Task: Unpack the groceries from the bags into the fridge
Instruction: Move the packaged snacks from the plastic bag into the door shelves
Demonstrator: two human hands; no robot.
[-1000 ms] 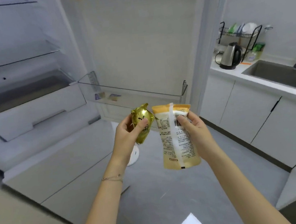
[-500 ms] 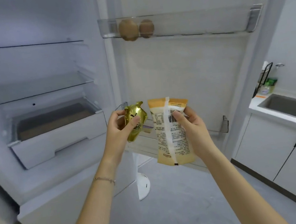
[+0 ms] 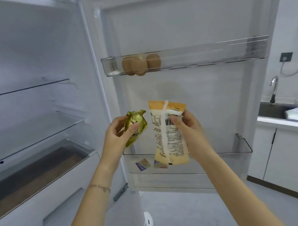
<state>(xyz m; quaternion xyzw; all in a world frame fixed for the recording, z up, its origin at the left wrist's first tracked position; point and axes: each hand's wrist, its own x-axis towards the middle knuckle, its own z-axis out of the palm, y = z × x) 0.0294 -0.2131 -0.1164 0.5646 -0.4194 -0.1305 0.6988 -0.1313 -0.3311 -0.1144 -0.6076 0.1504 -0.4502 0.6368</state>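
Note:
My left hand [image 3: 118,136] grips a small gold foil packet [image 3: 135,127] between thumb and fingers. My right hand [image 3: 188,130] pinches the top of a pale yellow pouch [image 3: 168,142], its printed back facing me and its lower end hanging free. Both are held side by side in front of the open fridge door [image 3: 189,22]. The upper door bin [image 3: 212,54] holds three brown kiwis [image 3: 134,65] at its left end. The lower door bin [image 3: 225,155] has two small sachets [image 3: 143,164] lying in it.
The fridge interior on the left has glass shelves [image 3: 22,89] and a crisper drawer [image 3: 39,176] at the bottom. To the right stand white cabinets, a sink [image 3: 273,110] with a tap [image 3: 274,88] and a white cloth. Grey floor lies below.
My view has tilted up, so the upper door bin with the kiwis has come down into the middle of the picture. Both hands keep their hold on the packets, raised slightly toward the door.

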